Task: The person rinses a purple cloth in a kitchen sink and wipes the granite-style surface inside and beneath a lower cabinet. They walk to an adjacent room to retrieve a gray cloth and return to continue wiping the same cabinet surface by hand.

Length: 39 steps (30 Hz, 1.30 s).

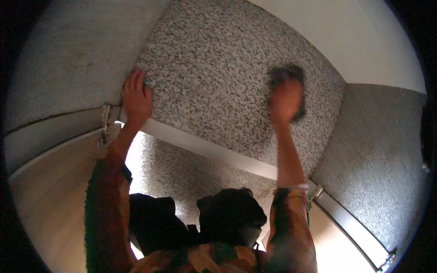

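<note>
My right hand (286,100) is closed over a dark cloth or pad (297,73), blurred by motion, lying against the speckled granite-like surface (205,75) on the right side. My left hand (137,97) rests with its fingers spread on the left edge of that same surface, where it meets a grey side panel, and shows nothing in it. What exactly the dark item is cannot be told.
Grey panels stand at left (75,61) and right (375,126); a white wall (327,37) lies beyond. A pale front edge strip (205,148) runs below my hands. Metal hinges (104,124) join a wood-toned door (65,181) at left. Speckled floor shows beneath.
</note>
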Each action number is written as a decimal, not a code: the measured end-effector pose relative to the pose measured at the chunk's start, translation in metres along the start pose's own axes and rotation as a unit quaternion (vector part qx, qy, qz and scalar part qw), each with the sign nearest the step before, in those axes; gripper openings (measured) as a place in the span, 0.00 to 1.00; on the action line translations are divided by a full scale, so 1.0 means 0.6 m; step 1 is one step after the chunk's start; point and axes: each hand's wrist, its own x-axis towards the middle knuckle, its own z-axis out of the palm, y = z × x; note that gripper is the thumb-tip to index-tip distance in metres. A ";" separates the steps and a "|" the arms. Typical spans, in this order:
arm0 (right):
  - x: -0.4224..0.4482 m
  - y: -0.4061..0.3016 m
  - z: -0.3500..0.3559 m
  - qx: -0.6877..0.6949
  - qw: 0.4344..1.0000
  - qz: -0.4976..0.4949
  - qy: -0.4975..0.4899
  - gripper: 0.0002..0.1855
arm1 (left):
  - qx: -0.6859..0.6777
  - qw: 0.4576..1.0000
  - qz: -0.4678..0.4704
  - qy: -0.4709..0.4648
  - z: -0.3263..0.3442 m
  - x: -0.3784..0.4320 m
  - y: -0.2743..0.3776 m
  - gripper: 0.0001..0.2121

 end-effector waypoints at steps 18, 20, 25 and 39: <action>0.193 0.103 0.048 -0.130 0.986 0.036 -0.100 0.21 | -0.041 0.997 -0.039 -0.051 -0.026 0.009 0.012 0.22; 0.208 0.127 0.064 -0.264 0.958 -0.030 -0.105 0.26 | -0.042 0.997 -0.040 -0.054 -0.028 0.010 0.011 0.21; 0.306 -0.090 0.137 -0.029 0.997 -0.078 0.004 0.16 | -0.028 0.999 -0.019 -0.039 -0.018 0.013 0.012 0.21; 0.141 -0.445 0.043 0.205 0.920 -0.324 -0.079 0.19 | -0.206 0.977 -0.056 0.014 -0.031 0.002 0.012 0.12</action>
